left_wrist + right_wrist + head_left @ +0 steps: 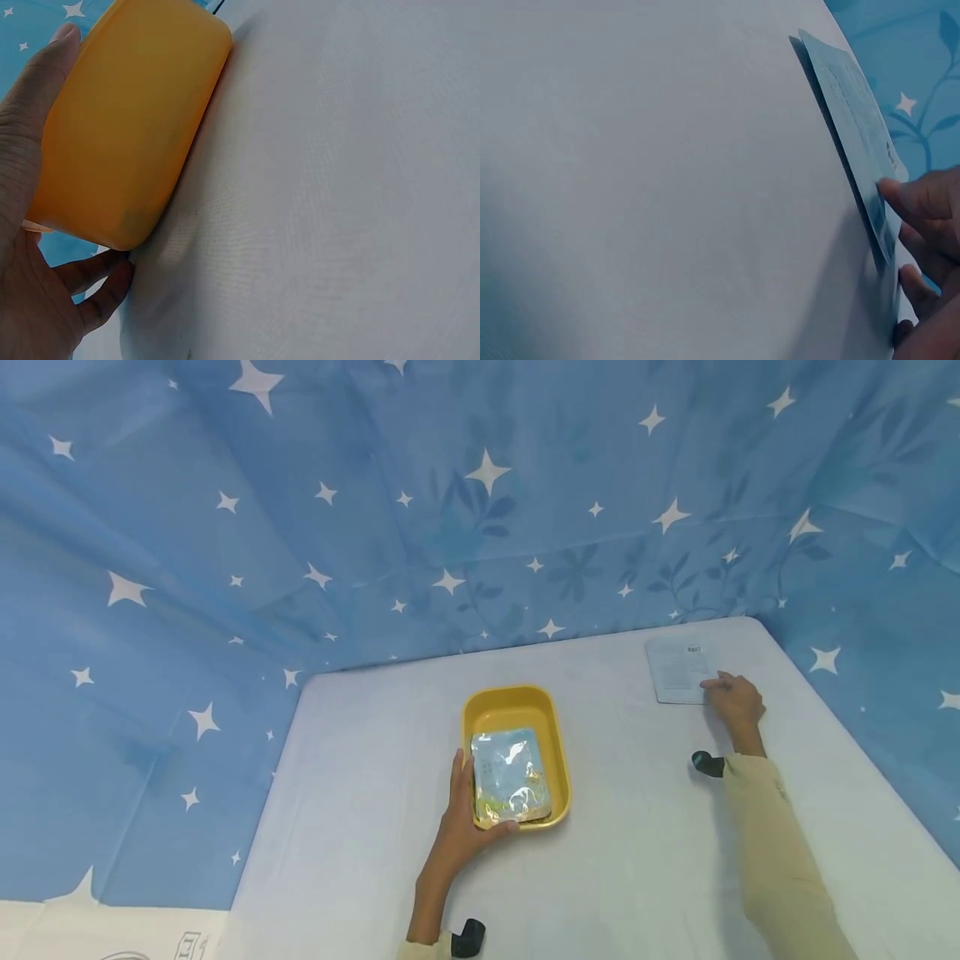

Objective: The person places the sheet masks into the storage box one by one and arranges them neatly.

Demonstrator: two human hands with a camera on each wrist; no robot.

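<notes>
My left hand (459,835) grips the near left corner of a yellow plastic tub (561,760), its fingers along the left side and its thumb at the near rim. A shiny light-blue packet (512,777) lies inside the tub. In the left wrist view the tub's outer wall (135,112) shows, with the thumb against it. Far to the right, my right hand (737,703) pinches the near right edge of another flat, pale-blue packet (678,672) with print and a barcode. In the right wrist view that packet (847,120) has a shadow along its edge.
Both packets and the tub are on a table with a white cloth (360,760). A blue, star-patterned curtain (360,543) hangs behind the table and along both sides. Black wrist cameras (468,937) stick out from both sleeves.
</notes>
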